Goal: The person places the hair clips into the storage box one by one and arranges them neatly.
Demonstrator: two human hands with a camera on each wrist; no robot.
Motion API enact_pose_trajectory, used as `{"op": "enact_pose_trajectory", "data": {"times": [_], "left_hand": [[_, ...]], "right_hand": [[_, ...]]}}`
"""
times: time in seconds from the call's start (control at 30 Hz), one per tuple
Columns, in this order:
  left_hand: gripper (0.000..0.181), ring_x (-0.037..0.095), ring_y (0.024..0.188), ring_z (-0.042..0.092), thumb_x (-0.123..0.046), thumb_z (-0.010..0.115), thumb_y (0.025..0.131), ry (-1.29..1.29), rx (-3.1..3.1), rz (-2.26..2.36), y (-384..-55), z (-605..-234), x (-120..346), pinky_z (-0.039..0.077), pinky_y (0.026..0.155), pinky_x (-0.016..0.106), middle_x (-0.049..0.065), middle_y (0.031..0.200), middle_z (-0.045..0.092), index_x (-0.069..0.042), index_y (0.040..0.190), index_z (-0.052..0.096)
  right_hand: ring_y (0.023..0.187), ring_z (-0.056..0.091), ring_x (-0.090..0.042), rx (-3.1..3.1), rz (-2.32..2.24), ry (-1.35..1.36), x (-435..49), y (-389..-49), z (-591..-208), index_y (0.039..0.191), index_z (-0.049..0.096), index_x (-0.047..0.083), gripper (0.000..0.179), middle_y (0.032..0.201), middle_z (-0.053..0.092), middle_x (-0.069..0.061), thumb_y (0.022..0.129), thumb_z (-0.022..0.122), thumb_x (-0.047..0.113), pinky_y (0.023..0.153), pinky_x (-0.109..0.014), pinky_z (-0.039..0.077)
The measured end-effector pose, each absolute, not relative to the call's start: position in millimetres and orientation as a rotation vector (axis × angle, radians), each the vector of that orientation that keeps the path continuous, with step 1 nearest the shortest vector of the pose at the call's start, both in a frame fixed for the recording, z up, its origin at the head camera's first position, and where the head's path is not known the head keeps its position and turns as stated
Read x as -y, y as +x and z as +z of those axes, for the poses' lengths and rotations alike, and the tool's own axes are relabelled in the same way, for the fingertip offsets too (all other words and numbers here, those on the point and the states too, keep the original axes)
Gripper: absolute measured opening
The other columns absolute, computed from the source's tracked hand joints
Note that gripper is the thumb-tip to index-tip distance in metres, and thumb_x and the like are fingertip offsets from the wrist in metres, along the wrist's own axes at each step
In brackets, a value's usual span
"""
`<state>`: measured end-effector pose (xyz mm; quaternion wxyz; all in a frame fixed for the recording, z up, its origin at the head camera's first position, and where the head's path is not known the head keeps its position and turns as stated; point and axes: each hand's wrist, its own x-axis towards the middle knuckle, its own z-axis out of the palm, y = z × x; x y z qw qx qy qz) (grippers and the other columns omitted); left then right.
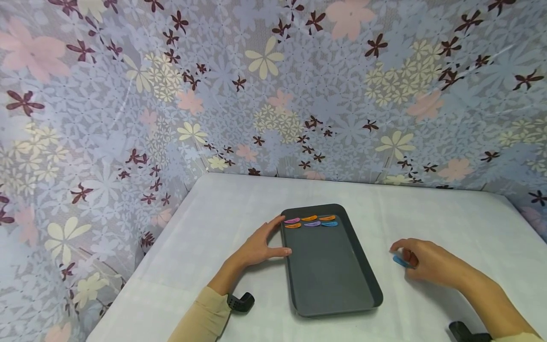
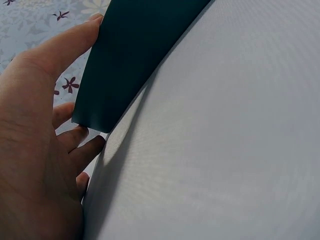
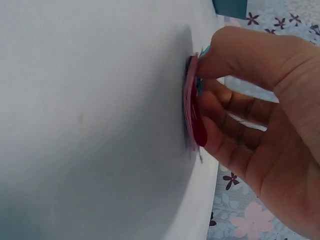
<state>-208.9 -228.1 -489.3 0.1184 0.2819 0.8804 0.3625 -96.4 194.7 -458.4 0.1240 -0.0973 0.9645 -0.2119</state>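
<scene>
In the head view, my left hand (image 1: 255,246) rests against the left side of a dark grey tray (image 1: 329,280), its thumb and fingertips touching the rim. Two rows of small snap hair clips lie at the tray's far end: pink (image 1: 292,220), orange (image 1: 309,218) and orange in one, orange, purple (image 1: 312,223) and blue (image 1: 329,223) in the other. Right of the tray, my right hand (image 1: 431,262) pinches a blue hair clip (image 1: 400,261) low over the table. Red and pink clips (image 3: 192,107) show by its fingertips in the right wrist view; the fingers partly hide them.
A white cloth (image 1: 239,199) covers the table under the tray. Floral fabric (image 1: 273,95) hangs behind the table and along its left side. A black wrist camera (image 1: 241,302) sits on the left wrist and another (image 1: 466,332) on the right.
</scene>
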Motion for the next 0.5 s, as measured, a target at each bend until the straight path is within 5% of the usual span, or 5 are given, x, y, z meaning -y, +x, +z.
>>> {"op": "enact_pose_trajectory", "data": {"times": [0.5], "left_hand": [[0.093, 0.023, 0.143, 0.027, -0.064, 0.069, 0.072, 0.831, -2.591, 1.057, -209.4, -492.0, 227.7, 0.028, 0.112, 0.053, -0.001, 0.155, 0.029, -0.042, 0.148, 0.020]], "right_hand": [[0.063, 0.044, -0.012, -2.802, -0.494, -0.174, -188.4, -96.6, -459.4, 0.110, 0.063, 0.013, 0.041, 0.073, 0.050, 0.002, 0.070, 0.069, 0.005, 0.053, -0.025, 0.033]]}}
